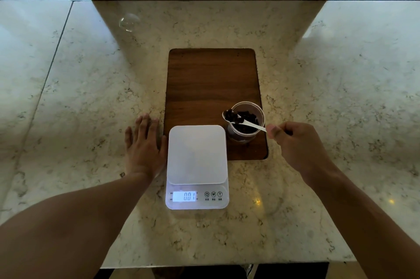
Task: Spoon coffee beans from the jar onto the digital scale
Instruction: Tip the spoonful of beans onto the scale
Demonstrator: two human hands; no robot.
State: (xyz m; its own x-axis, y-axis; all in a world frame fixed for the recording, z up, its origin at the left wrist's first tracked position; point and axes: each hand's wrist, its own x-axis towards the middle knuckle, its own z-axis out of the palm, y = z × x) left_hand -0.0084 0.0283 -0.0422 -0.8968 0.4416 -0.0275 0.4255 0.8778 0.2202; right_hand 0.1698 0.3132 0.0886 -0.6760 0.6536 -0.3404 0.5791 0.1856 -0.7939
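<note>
A white digital scale [197,155] stands near the front of the marble counter, its lit display reading 0.01 and its platform bare. Just right of it a clear jar [246,122] of dark coffee beans sits on a wooden board [212,78]. My right hand [295,142] pinches the handle of a white spoon [248,122]. The spoon's bowl holds several beans [231,116] over the jar's left rim. My left hand [144,142] lies flat on the counter, fingers spread, touching the scale's left side.
The marble counter [91,96] spreads wide to both sides. A small clear glass dome [129,22] rests at the back left. Wooden frame posts and a window panel stand behind the counter. The counter's front edge runs just below my arms.
</note>
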